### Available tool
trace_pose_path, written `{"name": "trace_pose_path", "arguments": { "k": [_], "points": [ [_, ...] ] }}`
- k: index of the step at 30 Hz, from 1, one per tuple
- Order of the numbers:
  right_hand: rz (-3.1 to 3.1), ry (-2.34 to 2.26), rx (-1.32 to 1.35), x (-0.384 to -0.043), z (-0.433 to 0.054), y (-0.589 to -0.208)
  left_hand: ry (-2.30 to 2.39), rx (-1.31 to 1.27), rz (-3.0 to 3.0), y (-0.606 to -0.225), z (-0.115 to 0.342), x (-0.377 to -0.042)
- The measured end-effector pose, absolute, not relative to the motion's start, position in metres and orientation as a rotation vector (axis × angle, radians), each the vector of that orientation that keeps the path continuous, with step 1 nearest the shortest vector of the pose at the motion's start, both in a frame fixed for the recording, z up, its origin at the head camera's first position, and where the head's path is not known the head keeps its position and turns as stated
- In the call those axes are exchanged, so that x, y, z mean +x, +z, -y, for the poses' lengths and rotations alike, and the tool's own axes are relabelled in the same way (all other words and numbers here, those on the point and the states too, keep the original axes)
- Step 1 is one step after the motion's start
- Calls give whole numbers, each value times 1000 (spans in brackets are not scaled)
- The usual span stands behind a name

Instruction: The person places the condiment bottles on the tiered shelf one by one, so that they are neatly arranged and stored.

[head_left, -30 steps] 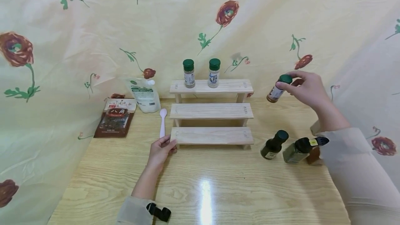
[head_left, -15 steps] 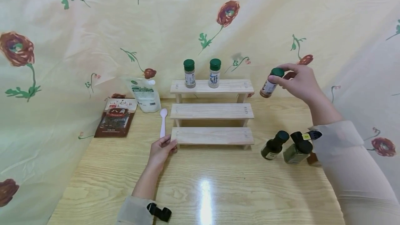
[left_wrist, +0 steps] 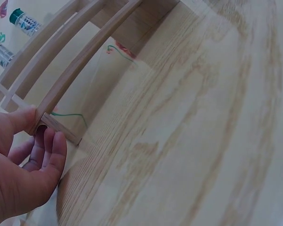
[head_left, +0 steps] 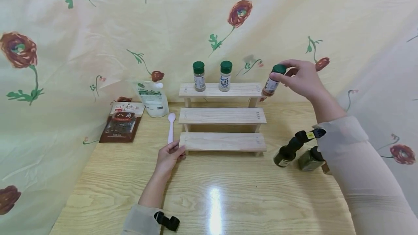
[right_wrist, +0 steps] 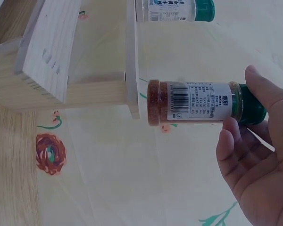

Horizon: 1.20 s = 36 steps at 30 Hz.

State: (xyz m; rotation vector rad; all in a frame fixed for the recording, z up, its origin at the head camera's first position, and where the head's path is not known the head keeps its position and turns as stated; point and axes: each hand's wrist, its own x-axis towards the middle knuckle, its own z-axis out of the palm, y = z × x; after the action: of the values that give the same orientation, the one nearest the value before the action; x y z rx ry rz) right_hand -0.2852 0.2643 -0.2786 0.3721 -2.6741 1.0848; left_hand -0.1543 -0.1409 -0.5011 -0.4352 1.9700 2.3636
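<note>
By its green cap, my right hand (head_left: 302,77) grips a spice jar (right_wrist: 193,101) with reddish-brown contents and a white label. The jar hangs tilted in the air at the right end of the top shelf of a three-step wooden rack (head_left: 222,116). Two more green-capped spice jars, one on the left (head_left: 199,76) and one nearer the middle (head_left: 225,76), stand upright on that shelf. My left hand (head_left: 168,158) pinches the left front corner of the rack's lowest step, thumb on top and fingers curled below, as the left wrist view shows.
Left of the rack lie a white spoon (head_left: 171,128) and a brown packet (head_left: 122,122); a white spouted pouch (head_left: 152,99) leans by the wall. On the right stand a dark bottle (head_left: 285,155) and a square jar (head_left: 309,160), partly under the right sleeve. Flowered cloth hangs behind.
My right hand has carried the spice jar leftward and slightly up, from well right of the rack to the top shelf's right end. The left hand stays on the rack.
</note>
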Motion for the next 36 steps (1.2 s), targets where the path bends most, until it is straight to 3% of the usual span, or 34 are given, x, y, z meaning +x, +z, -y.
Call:
{"name": "trace_pose_path", "arguments": {
  "k": [36],
  "points": [
    [2781, 1124, 428, -320, -207, -279, 2334, -430, -1998, -498, 142, -155]
  ]
}}
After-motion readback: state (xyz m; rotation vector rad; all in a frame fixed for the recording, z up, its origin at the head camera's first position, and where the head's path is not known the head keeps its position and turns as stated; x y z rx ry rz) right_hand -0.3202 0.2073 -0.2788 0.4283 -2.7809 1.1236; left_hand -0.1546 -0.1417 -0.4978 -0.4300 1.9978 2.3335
